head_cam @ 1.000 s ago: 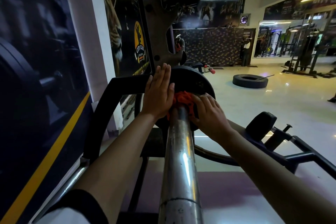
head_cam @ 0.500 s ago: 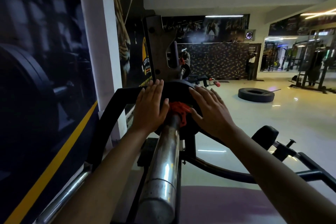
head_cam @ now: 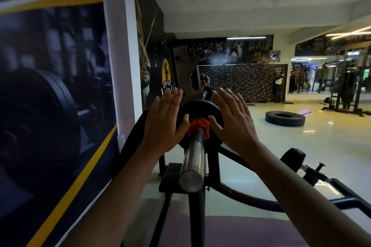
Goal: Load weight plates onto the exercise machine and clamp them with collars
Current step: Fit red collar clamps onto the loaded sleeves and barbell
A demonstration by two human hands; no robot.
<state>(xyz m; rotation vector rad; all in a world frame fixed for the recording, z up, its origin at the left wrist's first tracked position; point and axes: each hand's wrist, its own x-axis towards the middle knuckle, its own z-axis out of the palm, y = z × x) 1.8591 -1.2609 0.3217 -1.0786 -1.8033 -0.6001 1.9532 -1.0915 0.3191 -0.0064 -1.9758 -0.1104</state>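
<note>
Head view, nearest first: two bare forearms reach forward from 6 o'clock, one on each side of a steel sleeve (head_cam: 192, 158) whose blunt end faces the camera above the black machine frame (head_cam: 196, 216). Further along the sleeve an orange collar (head_cam: 198, 126) sits around it, against the face of a black weight plate (head_cam: 198, 106) loaded on the sleeve. The left hand (head_cam: 164, 124) is at 9 o'clock of the collar and the right hand (head_cam: 232, 122) at 3 o'clock. Both are released: fingers straight, slightly spread, pointing to 12 o'clock, grasping nothing. Each thumb lies over the plate's face just beside the collar; whether it touches the plate cannot be told. At 4 o'clock of the plate a black pad (head_cam: 293, 158) sits on a side arm. A dark wall poster (head_cam: 50, 96) fills the 9 o'clock side. Far off at 2 o'clock a tyre (head_cam: 285, 119) lies flat on the glossy floor (head_cam: 301, 156), and beyond it a person (head_cam: 279, 86) stands by the back wall.
</note>
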